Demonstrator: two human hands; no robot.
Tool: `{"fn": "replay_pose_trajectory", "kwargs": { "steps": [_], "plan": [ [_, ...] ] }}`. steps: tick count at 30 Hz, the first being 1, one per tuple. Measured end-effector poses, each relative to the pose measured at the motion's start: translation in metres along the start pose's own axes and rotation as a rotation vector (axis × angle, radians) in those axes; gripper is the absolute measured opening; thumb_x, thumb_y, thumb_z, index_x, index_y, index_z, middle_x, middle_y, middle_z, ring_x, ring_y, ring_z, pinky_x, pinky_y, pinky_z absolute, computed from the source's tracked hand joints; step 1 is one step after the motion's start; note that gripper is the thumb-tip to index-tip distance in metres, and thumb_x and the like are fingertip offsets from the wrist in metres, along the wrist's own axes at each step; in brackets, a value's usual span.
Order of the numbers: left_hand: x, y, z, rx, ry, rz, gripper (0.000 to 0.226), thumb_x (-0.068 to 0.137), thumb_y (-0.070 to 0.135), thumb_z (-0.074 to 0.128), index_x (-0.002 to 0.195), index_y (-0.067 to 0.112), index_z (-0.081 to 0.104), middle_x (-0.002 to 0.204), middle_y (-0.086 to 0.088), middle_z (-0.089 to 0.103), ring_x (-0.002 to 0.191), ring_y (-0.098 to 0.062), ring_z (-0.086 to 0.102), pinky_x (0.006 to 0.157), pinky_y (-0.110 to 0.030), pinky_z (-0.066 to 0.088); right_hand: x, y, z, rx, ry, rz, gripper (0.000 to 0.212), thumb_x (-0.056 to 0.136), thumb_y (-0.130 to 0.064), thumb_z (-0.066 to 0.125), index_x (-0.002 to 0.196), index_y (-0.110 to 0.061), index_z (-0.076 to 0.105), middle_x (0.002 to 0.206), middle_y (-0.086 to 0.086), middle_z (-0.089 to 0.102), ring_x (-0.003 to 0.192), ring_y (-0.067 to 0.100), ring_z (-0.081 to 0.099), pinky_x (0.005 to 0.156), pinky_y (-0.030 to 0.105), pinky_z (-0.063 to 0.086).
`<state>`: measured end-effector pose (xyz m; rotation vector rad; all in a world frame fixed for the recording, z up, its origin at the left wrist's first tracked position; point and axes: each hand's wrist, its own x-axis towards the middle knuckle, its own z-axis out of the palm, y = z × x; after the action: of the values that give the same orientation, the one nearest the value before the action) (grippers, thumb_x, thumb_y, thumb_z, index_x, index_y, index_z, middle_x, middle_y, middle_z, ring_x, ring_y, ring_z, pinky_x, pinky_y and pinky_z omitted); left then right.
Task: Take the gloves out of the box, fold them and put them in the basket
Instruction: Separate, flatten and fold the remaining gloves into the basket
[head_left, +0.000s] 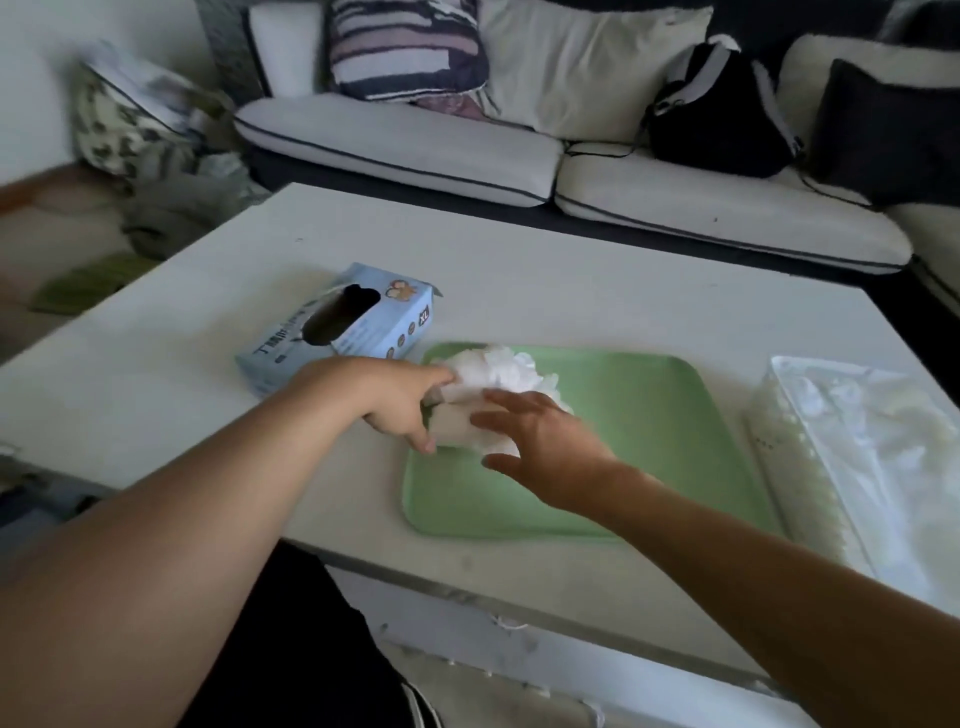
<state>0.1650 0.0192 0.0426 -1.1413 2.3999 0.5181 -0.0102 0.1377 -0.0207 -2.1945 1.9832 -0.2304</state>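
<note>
Folding underway: left hand (402, 402) pinching white disposable gloves (485, 395) on green tray (649, 441), right hand (540, 436) spread flat atop them, blue glove box (337, 327) beyond left hand; next, likely pressing the fold flat.

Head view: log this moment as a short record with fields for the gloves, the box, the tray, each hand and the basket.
gloves: white gloves bunched at the far left corner of the tray
box: blue glove box on the table, left of the tray, opening on top
tray: green tray flat on the white table
left hand: left hand pinches the gloves' left edge
right hand: right hand spread flat on the gloves
basket: pale basket right of the tray; contents unclear
</note>
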Motion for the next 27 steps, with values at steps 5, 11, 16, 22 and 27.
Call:
{"fn": "replay_pose_trajectory", "kwargs": {
  "steps": [5,11,16,22,27],
  "plan": [
    [0.018,0.008,0.003,-0.008,0.01,0.04,0.103,0.085,0.042,0.08,0.162,0.027,0.013,0.158,0.0,0.041,0.133,-0.024,0.05,0.107,-0.033,0.044,0.009,0.013,0.007,0.117,0.094,-0.007,0.021,0.09,-0.028,0.073,0.11,-0.023,0.078,0.133,-0.004,0.066,0.114,0.026,0.065,0.096,0.034,0.05],
    [0.026,0.018,0.001,0.068,-0.054,0.01,0.118,0.075,0.049,0.086,0.162,0.029,0.01,0.158,0.001,0.038,0.13,-0.025,0.051,0.101,-0.033,0.047,-0.018,0.044,-0.01,0.15,0.17,-0.086,0.02,0.094,-0.027,0.069,0.112,-0.025,0.077,0.129,-0.004,0.068,0.115,0.018,0.066,0.095,0.035,0.054],
    [0.032,0.031,0.004,0.095,0.014,-0.021,0.103,0.073,0.059,0.082,0.151,0.023,0.026,0.136,0.0,0.051,0.109,-0.026,0.055,0.094,-0.04,0.051,-0.032,0.054,-0.012,0.413,0.218,0.011,0.015,0.091,-0.019,0.073,0.104,-0.021,0.08,0.105,-0.009,0.077,0.092,0.001,0.07,0.086,0.026,0.054],
    [0.04,0.038,0.012,0.014,0.221,-0.029,0.064,0.082,0.043,0.062,0.137,0.02,0.037,0.132,-0.002,0.055,0.105,-0.029,0.058,0.081,-0.038,0.05,-0.025,0.043,-0.013,0.406,0.074,0.036,0.03,0.081,-0.034,0.081,0.11,-0.03,0.075,0.101,-0.013,0.074,0.091,0.007,0.066,0.083,0.03,0.054],
    [0.04,0.044,0.022,0.01,0.251,-0.047,0.06,0.091,0.046,0.062,0.133,0.015,0.031,0.121,-0.004,0.054,0.096,-0.027,0.053,0.071,-0.036,0.04,-0.024,0.039,-0.004,0.184,-0.043,0.014,0.011,0.08,-0.031,0.078,0.092,-0.03,0.077,0.103,-0.011,0.07,0.093,0.015,0.063,0.083,0.034,0.051]
  ]
}}
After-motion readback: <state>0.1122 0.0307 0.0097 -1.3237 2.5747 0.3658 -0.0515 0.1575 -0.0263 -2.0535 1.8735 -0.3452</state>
